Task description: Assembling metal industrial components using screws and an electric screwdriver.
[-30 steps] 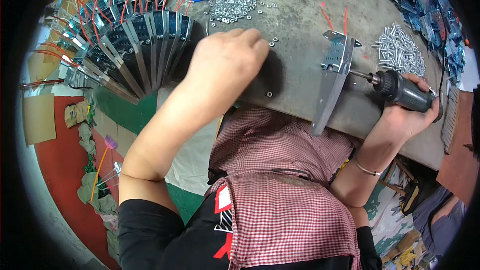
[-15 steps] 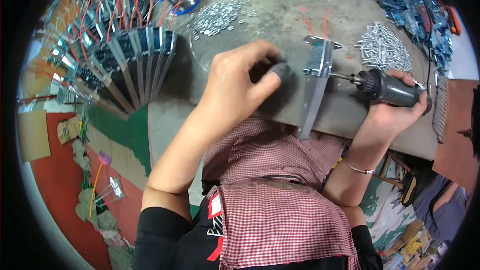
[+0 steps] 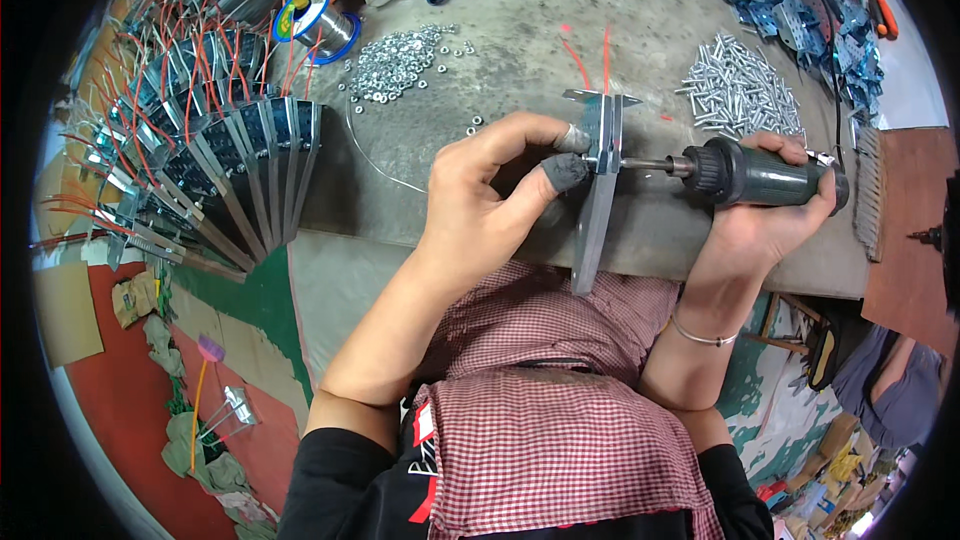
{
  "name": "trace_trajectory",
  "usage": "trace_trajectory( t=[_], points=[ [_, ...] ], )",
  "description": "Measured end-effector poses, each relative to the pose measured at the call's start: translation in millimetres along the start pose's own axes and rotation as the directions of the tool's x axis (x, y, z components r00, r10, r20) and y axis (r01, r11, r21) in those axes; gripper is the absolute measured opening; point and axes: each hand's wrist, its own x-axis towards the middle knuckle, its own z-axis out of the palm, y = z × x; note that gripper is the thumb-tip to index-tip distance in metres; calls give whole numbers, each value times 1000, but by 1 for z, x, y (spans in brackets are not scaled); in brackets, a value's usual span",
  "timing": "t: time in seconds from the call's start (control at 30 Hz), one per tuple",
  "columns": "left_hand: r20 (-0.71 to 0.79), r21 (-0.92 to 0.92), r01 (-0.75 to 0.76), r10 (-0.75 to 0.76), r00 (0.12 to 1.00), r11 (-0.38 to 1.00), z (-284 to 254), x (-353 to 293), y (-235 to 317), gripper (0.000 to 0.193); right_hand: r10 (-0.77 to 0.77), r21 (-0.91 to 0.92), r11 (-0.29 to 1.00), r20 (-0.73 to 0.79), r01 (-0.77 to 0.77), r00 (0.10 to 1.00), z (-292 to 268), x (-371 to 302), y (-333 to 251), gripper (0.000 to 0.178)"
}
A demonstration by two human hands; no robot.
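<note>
The scene is lit fairly brightly and evenly, apparently from above. Soft shadows are cast on the worktop (image 3: 520,60) near the hands (image 3: 485,180). Small glints are thrown back by the screws (image 3: 740,90), the nuts (image 3: 392,65) and the bluish metal plates (image 3: 790,10). The hands and the power driver (image 3: 770,176) are rendered fairly sharply, while fine detail is softened toward the rim. Straight edges are bowed by the fisheye lens, and the corners are swallowed by black.

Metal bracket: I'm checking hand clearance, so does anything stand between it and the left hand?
Nothing visible does: the covered fingertips of the left hand are right at the metal bracket, though a small part between them could be hidden.
</note>
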Motion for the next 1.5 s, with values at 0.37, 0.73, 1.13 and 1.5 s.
trace_trajectory(
  t=[0.37, 0.73, 1.13, 1.5],
  points=[
    [-12, 79, -31, 32, 999, 996, 5, -4, 4, 19, 33, 47, 998, 30, -34, 999, -1, -1, -2, 30],
    [111, 129, -146, 132, 985, 981, -1, 8, 5, 11, 40, 201, 976, 190, -78, 981, 4, -6, -1, 29],
    [134, -10, 298, -294, 946, 954, -4, -7, 10, 50, -137, -211, 968, -9, 132, 990, 13, -16, 7, 32],
    [154, -99, 337, -320, 935, 936, -4, -5, 14, 48, -176, -269, 953, -105, 142, 979, 21, -20, 13, 27]
  ],
)
